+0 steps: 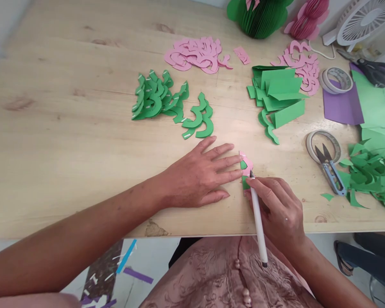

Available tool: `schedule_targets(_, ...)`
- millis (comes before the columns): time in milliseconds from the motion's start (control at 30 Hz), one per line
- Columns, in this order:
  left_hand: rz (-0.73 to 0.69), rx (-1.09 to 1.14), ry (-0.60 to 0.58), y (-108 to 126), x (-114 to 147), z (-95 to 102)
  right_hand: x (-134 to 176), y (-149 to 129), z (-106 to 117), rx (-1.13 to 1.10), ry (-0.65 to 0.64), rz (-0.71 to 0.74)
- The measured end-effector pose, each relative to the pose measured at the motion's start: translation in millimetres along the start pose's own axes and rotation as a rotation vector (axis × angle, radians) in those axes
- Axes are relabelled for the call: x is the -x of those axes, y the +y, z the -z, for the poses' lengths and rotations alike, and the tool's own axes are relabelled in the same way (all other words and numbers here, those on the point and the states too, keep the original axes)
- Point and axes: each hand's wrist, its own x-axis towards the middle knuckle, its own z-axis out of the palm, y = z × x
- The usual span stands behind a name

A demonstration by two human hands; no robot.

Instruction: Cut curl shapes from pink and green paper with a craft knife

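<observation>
In the head view, my right hand (277, 207) grips a white pen (259, 222), its tip on the edge of a pink paper cutout (247, 161). Under that cutout lies a piece of green paper (245, 183), mostly covered by it and my fingers. My left hand (208, 175) rests flat on the table with fingers spread, two fingertips touching the left edge of the pink cutout. Just beyond my left hand are wavy green paper cutouts (197, 117), several piled up with small white strips on them.
Pink cutouts (195, 53) and folded green papers (280, 87) lie farther back. To the right are tape rolls (336, 80), thread snips (332, 173), black-handled scissors (374, 70) and green scraps (372, 175). A white fan (368, 21) and green honeycomb paper decoration (259, 17) stand behind.
</observation>
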Motion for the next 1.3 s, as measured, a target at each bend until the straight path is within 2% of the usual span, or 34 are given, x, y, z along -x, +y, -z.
schedule_targets(433, -0.010, -0.006, 0.011, 0, 1, -0.1, 3, -1, 8, -0.061, 0.029, -0.008)
schedule_targets(633, -0.015, -0.003, 0.023, -1, 1, 0.0, 14, -1, 15, -0.072, -0.024, 0.003)
schedule_targets(833, -0.030, -0.007, 0.013, -3, 1, -0.1, 25, 4, 14, -0.043, -0.049, 0.088)
schedule_targets(1300, -0.028, -0.012, -0.003, -3, 1, 0.5, 28, 5, 10, -0.032, -0.041, 0.097)
